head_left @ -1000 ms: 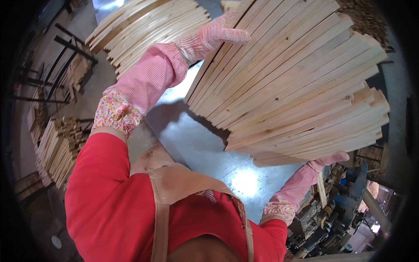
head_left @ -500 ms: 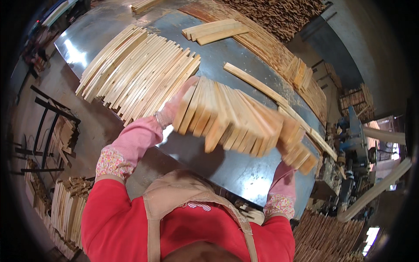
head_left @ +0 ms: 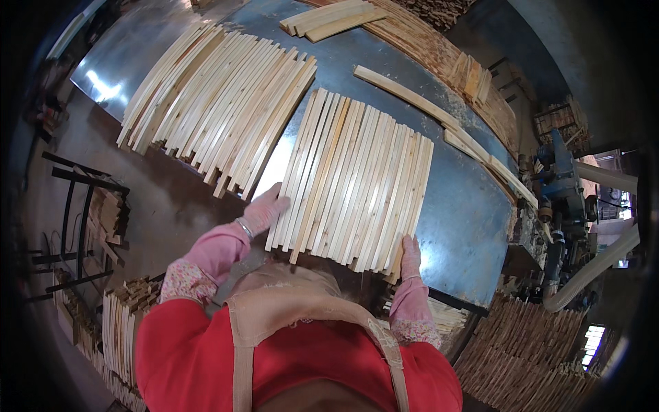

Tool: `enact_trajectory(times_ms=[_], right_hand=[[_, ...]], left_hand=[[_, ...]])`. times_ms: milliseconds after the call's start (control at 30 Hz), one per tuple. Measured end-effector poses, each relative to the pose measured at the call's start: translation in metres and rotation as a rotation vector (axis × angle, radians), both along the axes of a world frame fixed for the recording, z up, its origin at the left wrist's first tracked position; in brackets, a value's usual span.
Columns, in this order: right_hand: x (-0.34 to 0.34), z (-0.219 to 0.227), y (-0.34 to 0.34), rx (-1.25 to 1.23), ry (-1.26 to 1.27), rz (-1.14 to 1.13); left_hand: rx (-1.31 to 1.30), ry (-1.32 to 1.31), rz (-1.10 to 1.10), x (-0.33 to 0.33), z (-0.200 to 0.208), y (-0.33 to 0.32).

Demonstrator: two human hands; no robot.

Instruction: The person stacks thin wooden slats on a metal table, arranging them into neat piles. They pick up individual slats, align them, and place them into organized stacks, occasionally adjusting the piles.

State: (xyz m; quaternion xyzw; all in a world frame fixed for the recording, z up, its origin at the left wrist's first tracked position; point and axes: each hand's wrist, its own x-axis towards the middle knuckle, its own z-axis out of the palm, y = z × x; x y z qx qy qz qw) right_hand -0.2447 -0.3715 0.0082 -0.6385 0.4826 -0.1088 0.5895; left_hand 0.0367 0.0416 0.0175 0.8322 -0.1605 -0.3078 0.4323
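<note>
A row of pale wooden strips (head_left: 357,185) lies side by side on the metal table (head_left: 460,226) in front of me, their near ends uneven. At its left edge is my left hand (head_left: 264,210), in a pink glove, fingers stretched out against the outermost strip. My right hand (head_left: 410,258), gloved the same way, rests upright along the near right corner of the row with its fingers straight. Neither hand is wrapped round a strip. To the left, a second row of strips (head_left: 220,103) lies slanted, some near ends jutting past the table edge.
Several loose boards (head_left: 336,19) lie at the far side, by a long wooden panel (head_left: 439,62). Two long strips (head_left: 412,96) run diagonally to the right. A blue machine with a hose (head_left: 570,178) stands at the right; a black metal rack (head_left: 75,213) stands at the left.
The bundle of strips, held fanned and tilted between both hands before, now lies flat in a row on the table. My hands have come lower, to the row's near corners.
</note>
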Motion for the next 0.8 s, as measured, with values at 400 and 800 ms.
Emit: enact_trajectory(times_ms=[400, 800], right_hand=[[0.028, -0.024, -0.036, 0.068, -0.024, -0.077], [0.055, 0.026, 0.021, -0.87, 0.392, 0.259]], left_hand=[[-0.205, 0.403, 0.279, 0.05, 0.013, -0.07], [-0.233, 0.226, 0.285, 0.064, 0.023, -0.004]])
